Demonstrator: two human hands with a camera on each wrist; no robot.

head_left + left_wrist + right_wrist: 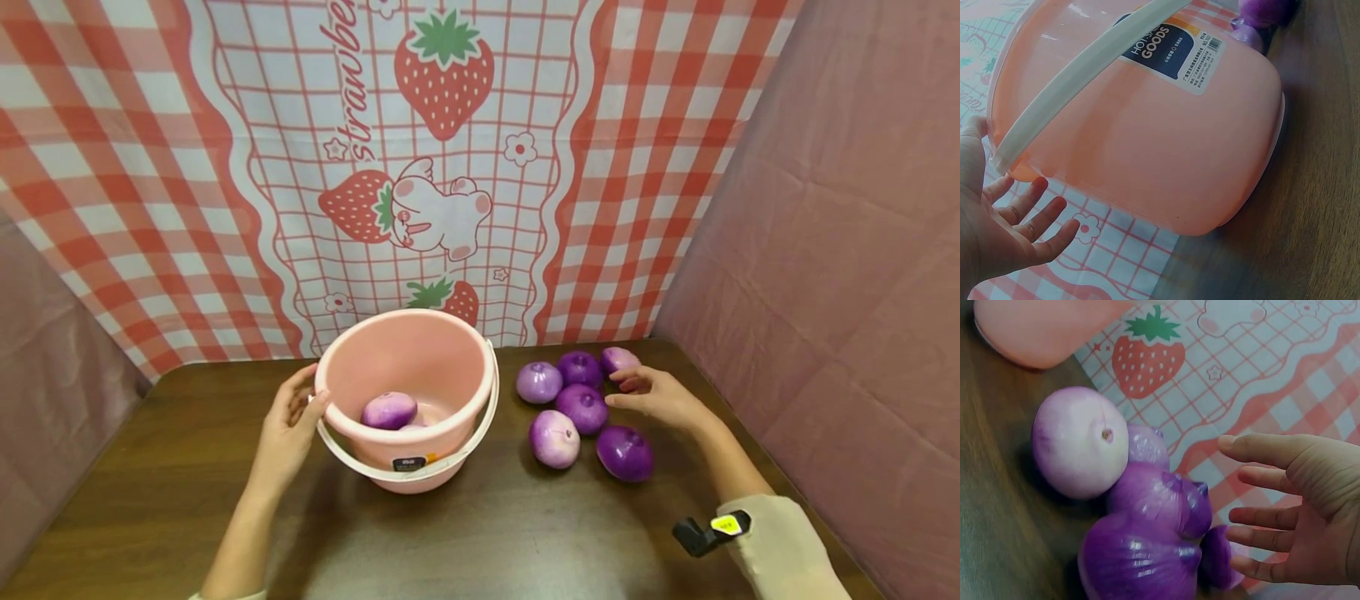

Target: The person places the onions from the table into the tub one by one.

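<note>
On the left stands a pink bucket [408,354] with a white handle [420,473] hanging down its front. My left hand [292,417] is at the bucket's left rim; thumb and index touch near the handle joint, and the other fingers [1041,222] spread loosely. A purple-and-white onion [389,411] lies inside, partly covering another pale one. Over a cluster of onions to the right, my right hand [656,398] has its fingers extended and holds nothing. Its fingertips overlap the far pale-purple onion [618,360], with the thumb near a purple onion [582,408].
Also in the cluster are a light onion [540,382], a dark one [580,368], a whitish one [554,439] and a deep purple one [625,454]. The brown wooden table [487,542] meets a strawberry-print cloth [442,208] behind and pink cloth [817,250] at the right.
</note>
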